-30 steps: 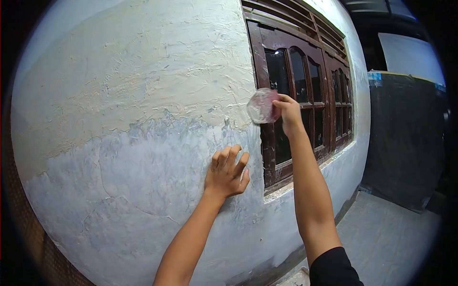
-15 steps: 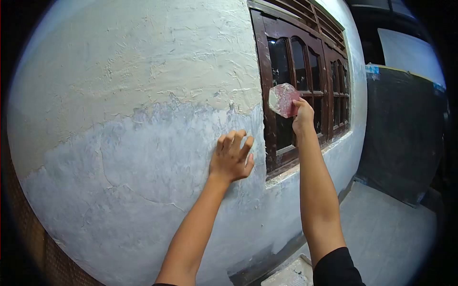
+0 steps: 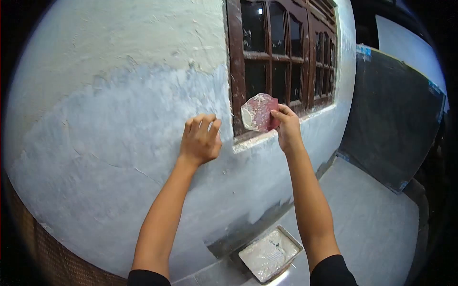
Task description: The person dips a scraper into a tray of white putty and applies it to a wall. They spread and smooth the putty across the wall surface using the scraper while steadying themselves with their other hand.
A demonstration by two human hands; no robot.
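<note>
right hand [image 3: 287,127] grips scraper [image 3: 258,112]; left [image 3: 200,139] seemingly touches wall [image 3: 119,119].

Left hand [image 3: 200,140] on wall [image 3: 119,119], right hand [image 3: 287,126] gripping scraper [image 3: 258,112]

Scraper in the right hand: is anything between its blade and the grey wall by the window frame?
Nothing visible. The scraper is held by the right hand in front of the brown window frame, near its lower corner. The left hand rests on the wall left of the frame, beside that path, not across it.
</note>
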